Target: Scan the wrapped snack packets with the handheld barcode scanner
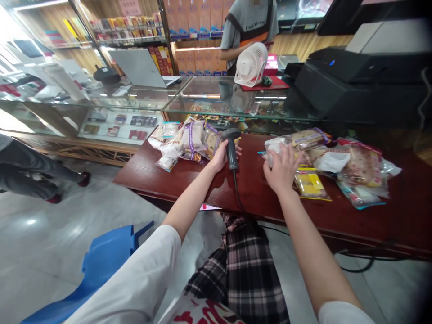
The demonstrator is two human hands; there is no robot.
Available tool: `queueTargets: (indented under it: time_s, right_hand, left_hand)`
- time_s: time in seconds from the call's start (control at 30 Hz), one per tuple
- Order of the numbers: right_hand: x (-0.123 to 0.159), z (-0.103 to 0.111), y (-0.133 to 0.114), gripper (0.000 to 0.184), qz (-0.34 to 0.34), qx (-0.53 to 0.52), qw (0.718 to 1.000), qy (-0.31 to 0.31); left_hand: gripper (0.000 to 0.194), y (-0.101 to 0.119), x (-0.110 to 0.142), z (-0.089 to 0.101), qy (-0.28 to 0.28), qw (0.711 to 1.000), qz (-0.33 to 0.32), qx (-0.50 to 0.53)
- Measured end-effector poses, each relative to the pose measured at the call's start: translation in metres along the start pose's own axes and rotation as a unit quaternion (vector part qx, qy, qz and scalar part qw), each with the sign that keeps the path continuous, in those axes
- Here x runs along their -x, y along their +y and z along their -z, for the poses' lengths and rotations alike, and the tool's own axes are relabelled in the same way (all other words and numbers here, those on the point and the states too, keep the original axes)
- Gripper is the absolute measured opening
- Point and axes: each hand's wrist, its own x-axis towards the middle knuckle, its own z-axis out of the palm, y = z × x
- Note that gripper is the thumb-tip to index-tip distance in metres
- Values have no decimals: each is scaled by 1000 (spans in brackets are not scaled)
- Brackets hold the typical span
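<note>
Centrally, the left hand (pixel 220 157) is gripping a black handheld barcode scanner (pixel 231 154) by its handle, above the reddish-brown surface (pixel 249 193). Judging by its look, the scanner is offering a stiff, fairly light plastic body; its slim handle, below the head, is presenting the surest hold, while the cable (pixel 237 191) is trailing toward the surface's near edge and is probably adding slight drag. Right of centre, the right hand (pixel 282 166) is spreading its fingers, open, over a clear-wrapped packet (pixel 274 144); how firmly it is pressing cannot be told. Nearby, a flat yellow packet (pixel 311 184) and a purple-banded bread packet (pixel 307 138) are lying. Such wrapped goods are probably being light, slick-skinned and easily crushed, thus favouring a gentle hold at the wrapper's edge. Left of centre, a pile of similar packets (pixel 191 137) is lying beside the left hand.
</note>
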Motion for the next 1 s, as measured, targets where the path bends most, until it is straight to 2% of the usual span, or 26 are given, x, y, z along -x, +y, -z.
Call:
queueTargets:
  time_s: [0.17,0.23,0.3,0.37,0.47,0.5,0.6,0.67,0.77,0.87,0.93,1.0]
  right_hand:
    - [-7,2,-3,38,1,-26,1000,-3]
    - [-15,2,-9,35,2,-78,997,-9]
    - [-26,-2,-19,34,8,-178,983,-39]
    - [-38,-13,-32,37,4,-308,945,-110]
    - [-50,-36,-47,45,-33,-466,843,-267]
    - [-51,-43,-50,47,-49,-499,815,-291]
    - [-48,-57,-49,52,-114,-561,763,-300]
    - [-44,-58,-46,52,-159,-596,730,-295]
    - [-41,-50,-43,48,-214,-650,660,-310]
    - [-45,-40,-42,40,-252,-692,594,-325]
    - [-50,-33,-39,38,-265,-709,567,-325]
    - [-54,-27,-35,36,-279,-712,559,-321]
  left_hand:
    - [38,-5,-2,-2,23,999,12,26]
    - [35,-7,-3,-2,18,999,7,44]
    - [34,-10,-4,-2,14,999,-1,51]
    - [33,-13,-6,0,17,999,-4,46]
    - [30,-18,-12,4,35,999,-4,30]
    - [29,-20,-14,5,42,999,-4,24]
    - [26,-26,-20,7,54,998,-7,-10]
    - [22,-29,-21,7,48,998,-3,-48]
    - [19,-32,-20,5,8,995,-5,-100]
    - [25,-29,-17,5,-51,987,-22,-152]
    - [27,-26,-16,7,-56,971,-54,-226]
    - [24,-23,-17,11,-33,933,-125,-337]
